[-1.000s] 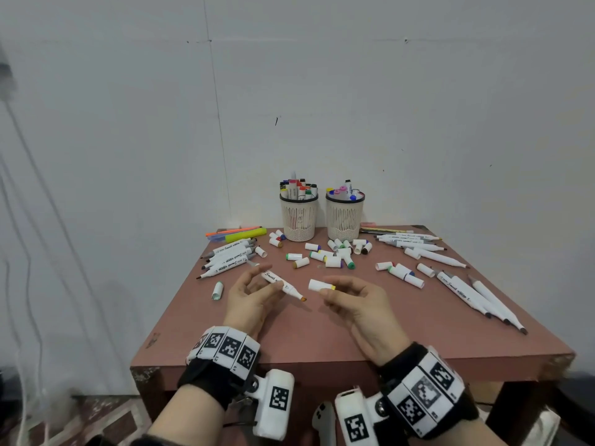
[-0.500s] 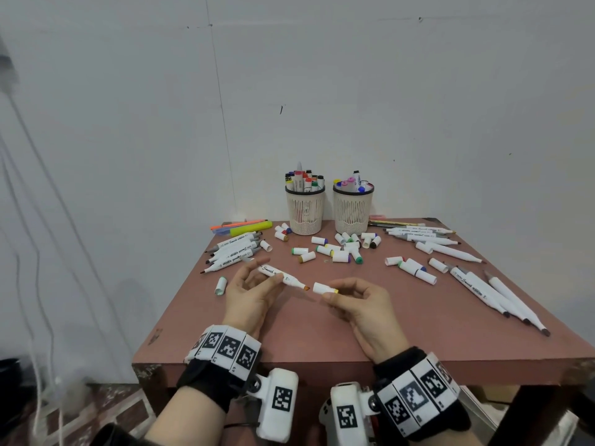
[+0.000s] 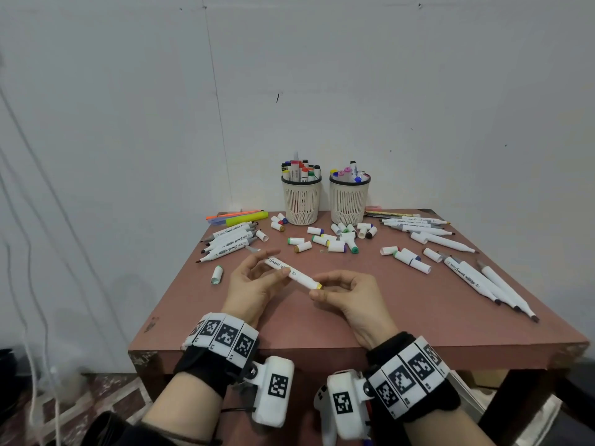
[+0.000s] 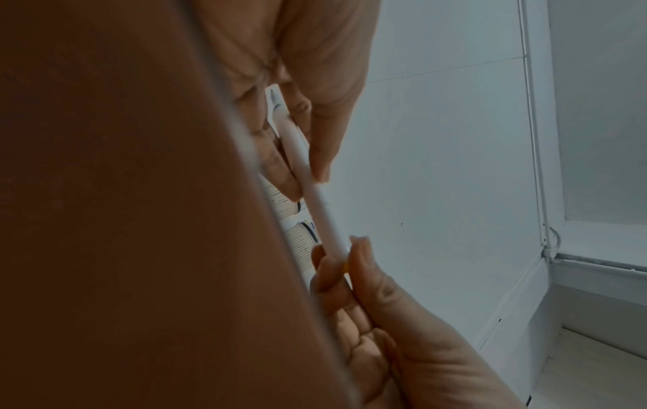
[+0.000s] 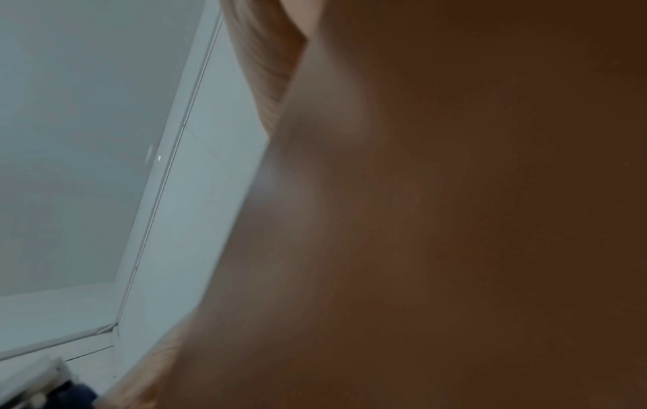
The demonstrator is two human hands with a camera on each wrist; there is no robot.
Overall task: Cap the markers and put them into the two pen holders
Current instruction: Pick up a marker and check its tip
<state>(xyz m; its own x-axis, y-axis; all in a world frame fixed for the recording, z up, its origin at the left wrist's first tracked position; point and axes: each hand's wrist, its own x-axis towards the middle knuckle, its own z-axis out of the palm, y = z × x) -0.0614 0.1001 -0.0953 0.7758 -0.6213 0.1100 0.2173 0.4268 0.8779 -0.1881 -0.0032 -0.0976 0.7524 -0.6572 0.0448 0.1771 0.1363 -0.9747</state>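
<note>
The slim white plastic marker [image 3: 291, 271], likely light, stiff and slick, sits mid-barrel in the left hand [image 3: 254, 283] fingers while the right hand [image 3: 349, 296] pinches its yellow-ended cap [image 3: 314, 283] above the tabletop's near edge.

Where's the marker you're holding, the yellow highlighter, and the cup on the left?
marker [image 3: 291, 271], head view, middle of its white barrel.
yellow highlighter [image 3: 247, 218], head view, middle of its body.
left pen holder [image 3: 301, 204], head view, its slotted front wall.
</note>
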